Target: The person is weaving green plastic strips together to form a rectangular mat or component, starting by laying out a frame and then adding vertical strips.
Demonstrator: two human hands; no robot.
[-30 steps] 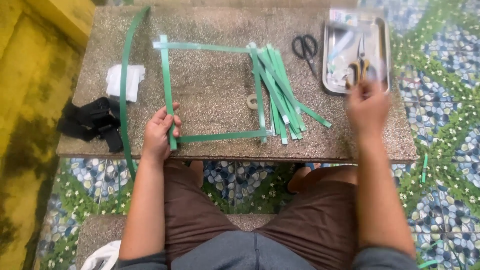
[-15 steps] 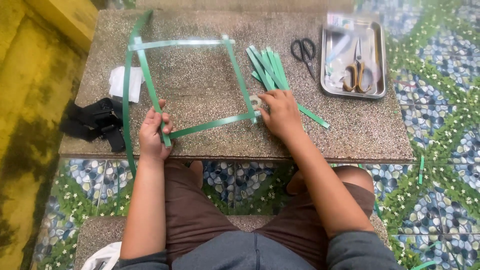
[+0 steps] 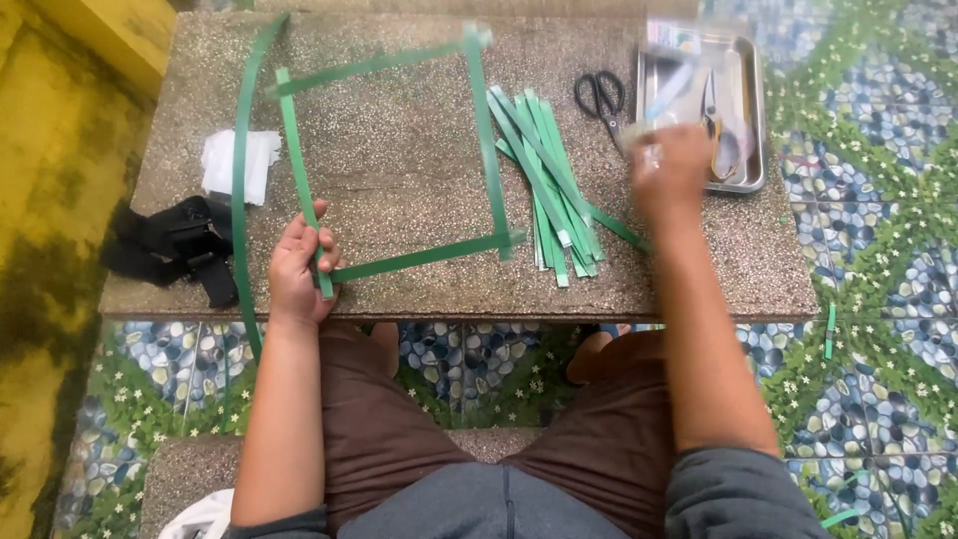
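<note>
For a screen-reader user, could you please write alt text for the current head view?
Seen from above, a person's left hand pins a corner of a square green strap frame to a speckled stone table. The blurred right hand is beside a metal tray, scissors and loose green strips.

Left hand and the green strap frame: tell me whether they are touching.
Touching. The head view shows the left hand pressing its fingers over the near-left corner of the green strap frame on the stone table, with no gap between them.

Green strap square frame (image 3: 399, 160), flat on stone table, near corner pinched
</note>
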